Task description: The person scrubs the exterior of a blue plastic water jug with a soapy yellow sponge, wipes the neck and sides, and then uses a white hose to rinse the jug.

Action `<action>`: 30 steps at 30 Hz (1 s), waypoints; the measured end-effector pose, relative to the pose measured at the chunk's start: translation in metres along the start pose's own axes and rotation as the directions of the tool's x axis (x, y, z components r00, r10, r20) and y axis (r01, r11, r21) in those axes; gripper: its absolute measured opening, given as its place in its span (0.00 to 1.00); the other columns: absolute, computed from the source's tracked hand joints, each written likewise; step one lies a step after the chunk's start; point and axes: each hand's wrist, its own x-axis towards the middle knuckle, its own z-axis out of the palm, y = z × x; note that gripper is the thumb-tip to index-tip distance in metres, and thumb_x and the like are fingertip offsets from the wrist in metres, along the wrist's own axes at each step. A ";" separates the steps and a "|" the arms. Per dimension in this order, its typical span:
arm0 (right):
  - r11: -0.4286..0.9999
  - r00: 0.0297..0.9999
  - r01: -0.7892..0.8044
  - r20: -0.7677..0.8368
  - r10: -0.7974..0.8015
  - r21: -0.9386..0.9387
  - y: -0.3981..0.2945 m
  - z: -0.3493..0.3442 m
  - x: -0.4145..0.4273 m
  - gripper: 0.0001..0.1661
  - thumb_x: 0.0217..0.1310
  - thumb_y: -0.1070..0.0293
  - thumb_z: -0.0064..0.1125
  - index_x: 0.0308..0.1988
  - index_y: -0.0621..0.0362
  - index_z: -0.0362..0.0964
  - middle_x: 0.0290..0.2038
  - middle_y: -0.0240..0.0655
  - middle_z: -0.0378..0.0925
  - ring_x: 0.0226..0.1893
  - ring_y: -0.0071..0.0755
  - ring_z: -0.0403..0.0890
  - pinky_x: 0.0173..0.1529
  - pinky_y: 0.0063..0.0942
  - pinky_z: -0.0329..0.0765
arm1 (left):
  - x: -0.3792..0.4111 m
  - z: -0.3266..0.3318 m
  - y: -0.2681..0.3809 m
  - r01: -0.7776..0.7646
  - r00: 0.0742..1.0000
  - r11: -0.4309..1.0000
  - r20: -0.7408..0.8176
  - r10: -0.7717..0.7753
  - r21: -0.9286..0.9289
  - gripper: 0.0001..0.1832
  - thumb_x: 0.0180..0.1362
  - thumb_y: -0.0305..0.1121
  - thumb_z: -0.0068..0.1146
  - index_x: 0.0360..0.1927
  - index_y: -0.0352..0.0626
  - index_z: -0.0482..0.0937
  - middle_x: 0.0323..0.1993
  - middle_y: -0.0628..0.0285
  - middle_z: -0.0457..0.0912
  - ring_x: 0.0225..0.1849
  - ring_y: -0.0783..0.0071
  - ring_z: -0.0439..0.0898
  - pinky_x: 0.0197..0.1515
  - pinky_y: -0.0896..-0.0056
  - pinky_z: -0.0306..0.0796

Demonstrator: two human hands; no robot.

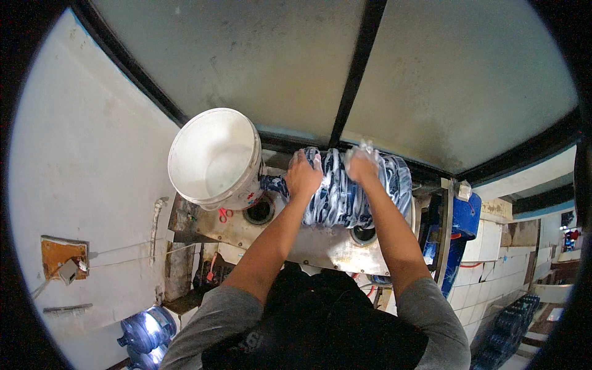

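A large blue plastic water-cooler bottle (340, 203), streaked with white soap foam, lies on its side on a metal counter (305, 245). Its neck (273, 182) points left, towards a white plastic bucket (213, 157) with some cloudy liquid at the bottom. My left hand (305, 173) grips the bottle near its neck end, thumb and fingers spread over the ribs. On the bottle's upper side, further right, is my right hand (362, 164), wrapped in thick foam. Whether a sponge or cloth sits under those fingers is hidden.
Red-handled scissors (225, 214) lie below the bucket, beside a round hole (259, 210) in the counter. Another hole (363, 235) shows under the bottle. Frosted glass panels (277, 69) rise behind. More water bottles (148, 328) are at lower left, and a blue container (465, 217) stands right.
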 end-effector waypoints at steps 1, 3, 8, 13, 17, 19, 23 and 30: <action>0.987 0.930 -0.138 0.355 0.100 0.084 -0.012 -0.020 0.027 0.30 0.73 0.54 0.40 0.59 0.64 0.74 0.64 0.55 0.73 0.69 0.59 0.68 0.72 0.46 0.64 | 0.003 0.007 -0.007 -0.092 0.994 0.996 -0.059 0.091 -0.014 0.32 0.72 0.50 0.45 0.67 0.32 0.70 0.66 0.42 0.73 0.67 0.43 0.73 0.68 0.49 0.67; 0.987 0.961 -0.136 0.253 0.111 0.084 -0.039 -0.020 0.028 0.29 0.73 0.55 0.41 0.58 0.66 0.75 0.56 0.53 0.80 0.62 0.59 0.76 0.68 0.42 0.70 | 0.015 0.026 -0.028 -0.277 0.947 0.961 -0.177 0.269 -0.018 0.28 0.74 0.47 0.42 0.65 0.34 0.73 0.65 0.43 0.75 0.66 0.43 0.73 0.68 0.50 0.67; 0.940 0.897 0.324 -0.351 -0.270 0.106 -0.061 0.034 -0.097 0.30 0.72 0.58 0.44 0.64 0.67 0.68 0.69 0.58 0.65 0.72 0.59 0.62 0.76 0.53 0.55 | 0.005 0.007 -0.022 -0.203 0.977 0.962 -0.098 0.187 -0.183 0.29 0.76 0.45 0.34 0.63 0.32 0.74 0.65 0.44 0.75 0.69 0.43 0.70 0.72 0.51 0.61; 0.968 0.961 0.244 -0.119 -0.250 -0.058 -0.016 0.024 -0.081 0.36 0.72 0.51 0.42 0.67 0.65 0.65 0.74 0.56 0.57 0.76 0.61 0.54 0.76 0.67 0.41 | -0.007 0.018 -0.038 -0.306 0.942 0.946 -0.181 0.284 -0.110 0.28 0.76 0.44 0.34 0.64 0.33 0.74 0.66 0.44 0.74 0.70 0.43 0.69 0.74 0.51 0.59; 0.999 0.951 0.035 0.308 -0.036 0.011 -0.034 -0.020 0.023 0.35 0.75 0.46 0.38 0.58 0.66 0.74 0.61 0.58 0.75 0.65 0.58 0.73 0.70 0.57 0.65 | -0.006 0.018 -0.029 -0.297 0.946 0.938 -0.192 0.262 -0.178 0.27 0.76 0.44 0.34 0.63 0.33 0.75 0.65 0.44 0.76 0.69 0.45 0.70 0.74 0.52 0.59; 0.992 0.967 -0.080 0.248 0.053 0.100 -0.049 -0.007 0.038 0.36 0.75 0.44 0.38 0.53 0.69 0.76 0.55 0.59 0.79 0.60 0.58 0.79 0.64 0.54 0.72 | 0.000 0.016 -0.024 -0.295 0.949 0.929 -0.181 0.258 -0.224 0.27 0.76 0.44 0.34 0.62 0.33 0.76 0.64 0.44 0.77 0.69 0.45 0.71 0.73 0.52 0.60; 0.994 0.997 0.046 -0.065 -0.040 0.095 -0.099 0.014 -0.021 0.32 0.71 0.47 0.47 0.49 0.70 0.78 0.54 0.57 0.78 0.59 0.60 0.76 0.67 0.50 0.67 | 0.015 0.012 -0.027 -0.038 0.998 0.936 -0.064 0.017 -0.351 0.28 0.76 0.45 0.33 0.61 0.33 0.76 0.62 0.43 0.78 0.67 0.46 0.73 0.71 0.52 0.63; 0.871 0.803 0.488 -0.360 -0.475 -0.059 -0.048 0.034 -0.128 0.34 0.59 0.59 0.61 0.65 0.55 0.71 0.71 0.64 0.59 0.73 0.65 0.58 0.75 0.56 0.56 | 0.016 0.000 -0.011 -0.038 0.999 0.975 -0.042 0.030 -0.218 0.30 0.77 0.48 0.30 0.65 0.37 0.75 0.67 0.48 0.75 0.70 0.45 0.69 0.73 0.53 0.61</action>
